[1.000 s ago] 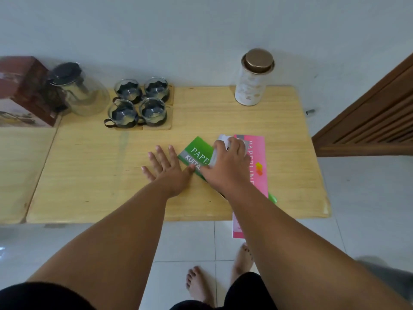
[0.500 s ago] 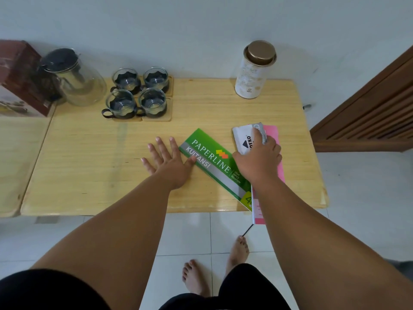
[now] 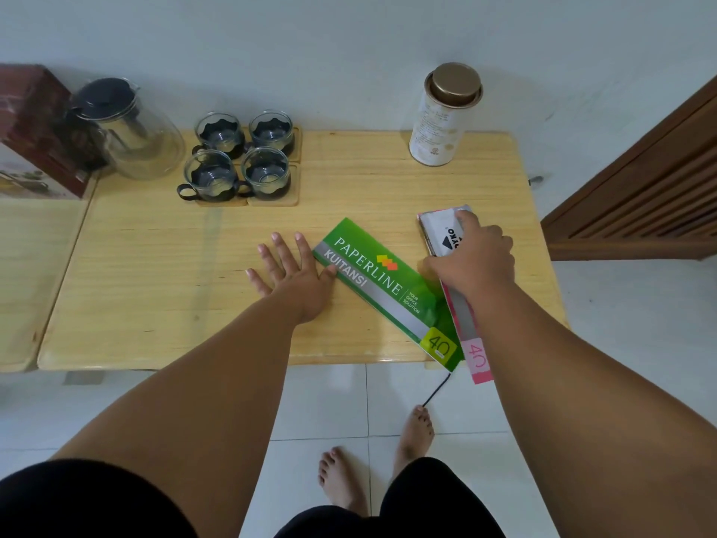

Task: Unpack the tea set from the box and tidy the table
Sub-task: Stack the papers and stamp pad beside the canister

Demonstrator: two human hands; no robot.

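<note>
A glass teapot (image 3: pixel 132 133) with a black lid stands at the table's back left, beside several glass cups (image 3: pixel 240 157) on wooden coasters. The dark red tea set box (image 3: pixel 35 126) sits at the far left. My left hand (image 3: pixel 289 271) lies flat and open on the wooden table (image 3: pixel 155 273), its thumb touching a green receipt book (image 3: pixel 388 289). My right hand (image 3: pixel 471 258) grips a white packet (image 3: pixel 442 231) lying on a pink receipt book (image 3: pixel 471 335) that overhangs the front edge.
A white canister (image 3: pixel 442 118) with a gold lid stands at the back right. A second wooden table (image 3: pixel 27 273) adjoins on the left. A wooden slatted panel (image 3: pixel 640 196) is at the right. My bare feet (image 3: pixel 372 464) stand on white floor tiles.
My right hand has slid the white packet and pink book to the right, uncovering the green book. My left hand has stayed flat on the table.
</note>
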